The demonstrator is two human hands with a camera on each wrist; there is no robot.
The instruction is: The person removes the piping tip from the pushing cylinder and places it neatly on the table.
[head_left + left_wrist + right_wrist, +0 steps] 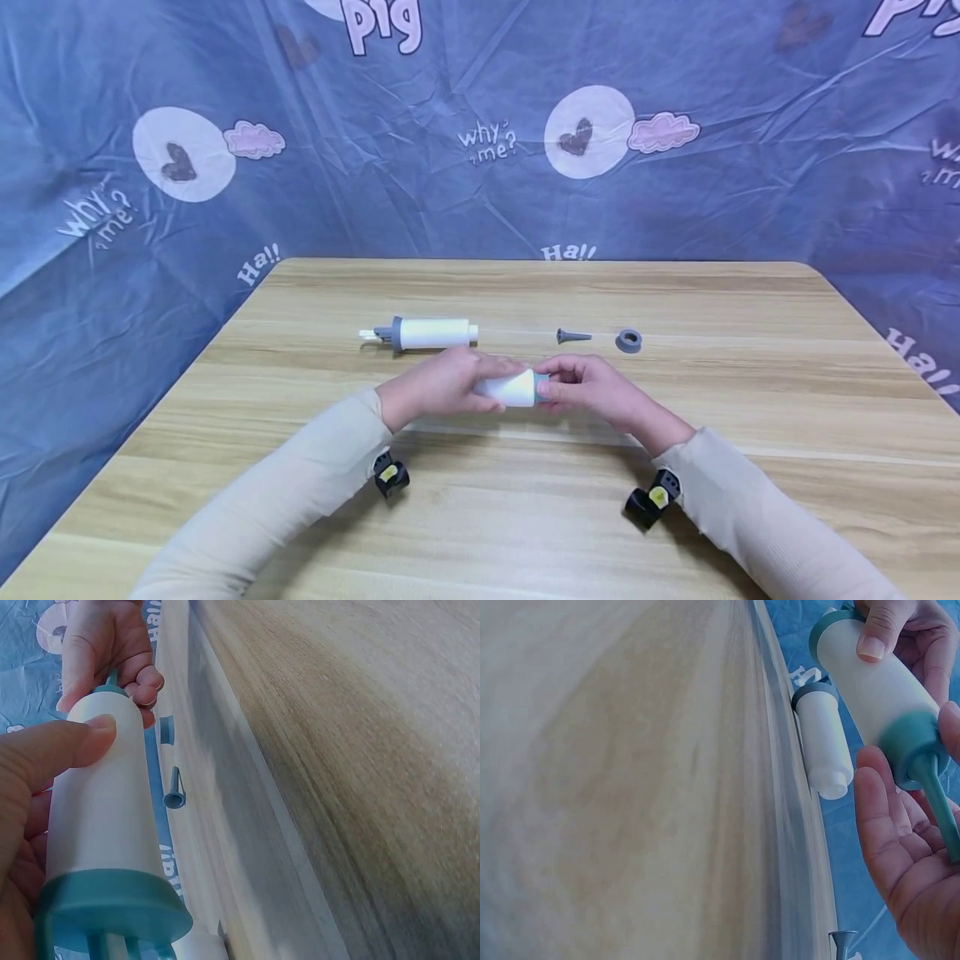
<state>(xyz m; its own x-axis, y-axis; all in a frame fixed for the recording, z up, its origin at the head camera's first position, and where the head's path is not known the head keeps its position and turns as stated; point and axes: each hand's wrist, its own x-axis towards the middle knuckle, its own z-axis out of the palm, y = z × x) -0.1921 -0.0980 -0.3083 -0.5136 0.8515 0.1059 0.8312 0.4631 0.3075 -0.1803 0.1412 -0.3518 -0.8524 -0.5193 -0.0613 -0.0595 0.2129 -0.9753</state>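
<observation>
Working down from the big stuff: there's a blue cloth (405, 183) behind, then a wooden table (510, 517), and the white tube (513, 389) is held over the middle of that table, between the two hands. Left hand (456, 382) is wrapped round the barrel with the thumb laid along the top, so a fairly wide grip, fingers curled well round. Right hand (588, 387) has a narrower hold, thumb and fingertips pinching the green cap (911, 746) at the end. The other tube (437, 333) lies on its side just beyond the left hand, nobody touching it

Handling-wise, my guess is thin plastic: light, stiff enough to keep its shape, and a bit slick on that smooth white wall. I'd hold it mid-barrel, or brace against the green collar (112, 909), which flares out wider than the barrel. The cap should be solid to pinch round its rim, but I'd keep force off the skinny green spout (939, 802) (looks like the one bit that could bend or snap). Smallest bits, a grey ring (628, 340) and a grey nozzle (572, 336), sit apart on the table, both fingertip-pinch jobs
</observation>
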